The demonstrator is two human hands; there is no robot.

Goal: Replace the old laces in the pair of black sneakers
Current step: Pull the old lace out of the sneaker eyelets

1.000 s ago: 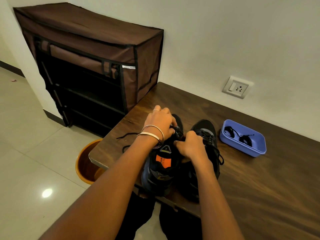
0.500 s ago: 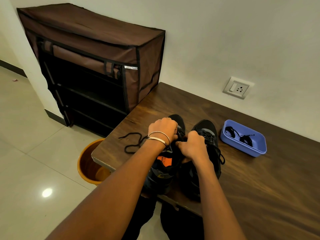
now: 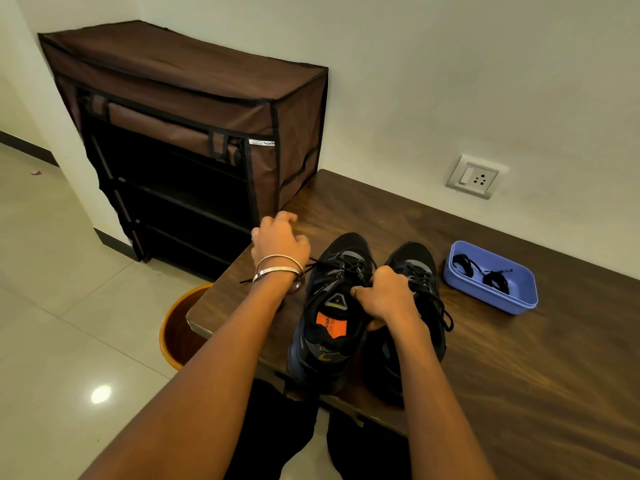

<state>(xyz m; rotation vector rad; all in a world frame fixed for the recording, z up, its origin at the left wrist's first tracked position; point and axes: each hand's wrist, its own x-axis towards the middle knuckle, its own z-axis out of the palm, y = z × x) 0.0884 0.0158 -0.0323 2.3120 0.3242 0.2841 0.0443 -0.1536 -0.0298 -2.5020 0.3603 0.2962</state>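
**Old lace coming out of the left sneaker**

While the right hand [image 3: 382, 297] grips the tongue of the left sneaker [image 3: 330, 317] on the wooden table [image 3: 519, 358], the left hand [image 3: 278, 242], fingers curled, pulls a black lace [image 3: 313, 263] taut left of that sneaker. Right of it stands the other sneaker [image 3: 420, 271], then a blue tray [image 3: 519, 299] holding coiled laces [image 3: 495, 282].

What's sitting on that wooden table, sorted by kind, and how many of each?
Black sneakers: 2, left sneaker and right sneaker
Blue trays: 1, blue tray
Lace bundles in the tray: 2, one and another
Total: 5
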